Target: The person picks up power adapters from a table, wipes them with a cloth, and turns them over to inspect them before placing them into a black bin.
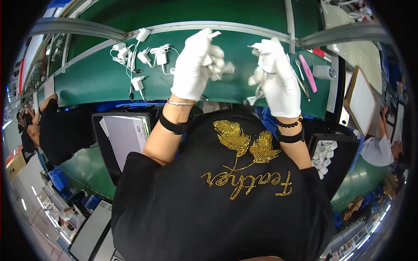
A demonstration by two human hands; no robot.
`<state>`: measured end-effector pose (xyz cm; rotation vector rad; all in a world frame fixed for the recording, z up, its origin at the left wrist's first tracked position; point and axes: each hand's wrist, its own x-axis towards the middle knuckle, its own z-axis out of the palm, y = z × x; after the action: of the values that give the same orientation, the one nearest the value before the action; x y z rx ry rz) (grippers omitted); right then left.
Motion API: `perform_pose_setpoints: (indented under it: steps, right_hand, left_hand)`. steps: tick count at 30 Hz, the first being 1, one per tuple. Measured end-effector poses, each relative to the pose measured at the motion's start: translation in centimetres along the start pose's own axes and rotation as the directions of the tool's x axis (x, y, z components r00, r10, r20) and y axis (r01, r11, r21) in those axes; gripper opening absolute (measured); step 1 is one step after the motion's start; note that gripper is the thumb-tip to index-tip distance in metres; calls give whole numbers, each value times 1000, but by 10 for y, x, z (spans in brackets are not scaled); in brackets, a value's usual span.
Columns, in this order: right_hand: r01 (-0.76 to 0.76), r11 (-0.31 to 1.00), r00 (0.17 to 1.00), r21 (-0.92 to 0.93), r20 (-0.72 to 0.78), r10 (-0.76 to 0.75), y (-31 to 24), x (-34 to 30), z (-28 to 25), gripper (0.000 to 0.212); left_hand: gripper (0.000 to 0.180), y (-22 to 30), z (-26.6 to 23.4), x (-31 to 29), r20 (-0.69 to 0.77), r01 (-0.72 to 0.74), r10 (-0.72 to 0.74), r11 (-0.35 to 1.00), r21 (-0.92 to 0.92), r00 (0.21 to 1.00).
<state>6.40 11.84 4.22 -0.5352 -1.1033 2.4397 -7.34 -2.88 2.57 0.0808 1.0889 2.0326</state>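
Note:
Both my hands wear white gloves and are raised over the green work table (235, 87). In my right hand (281, 85) is a white power adapter (266, 63), its plug pins pointing left and a bit of white cable hanging below. My left hand (191, 65) is closed, its fingers bent inward. A small white tip sticks out at its top and a blurred, whitish piece shows at its fingertips; I cannot make out what these are. Left of it lie several white plug adapters (161, 58) with coiled cables, one more adapter (137, 82) nearer me.
To the right lie a pink strip-shaped tool (307, 73), a toothbrush (300, 68) and a whitish cylinder (324, 72). A black bin (332, 163) with small white parts is by my right side, a black tray (106, 148) with papers by my left. Metal rails frame the table; other people sit on both sides.

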Motion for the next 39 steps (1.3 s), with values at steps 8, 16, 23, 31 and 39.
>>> perform_pose_setpoints:
  steps: [8,16,23,31,39]
  right_hand:
    - [188,930,977,-317,-39,-210,15,-26,-2,77]
    - [-78,809,995,-582,-98,25,-1,-43,-14,88]
    - [-16,938,995,-345,88,50,-3,-55,-34,90]
    - [-114,966,987,-233,84,137,-11,-58,-32,84]
    - [-106,969,993,-221,29,115,-1,-61,-30,76]
  left_hand:
    - [84,-43,20,-28,174,-209,156,915,345,972]
    - [94,-33,33,-45,215,-57,-66,853,519,974]
    - [96,-38,36,-54,323,-42,-113,899,436,940]
    - [83,-35,25,-51,350,101,-209,948,302,913]
    - [74,-41,25,-56,321,94,-193,950,299,927]
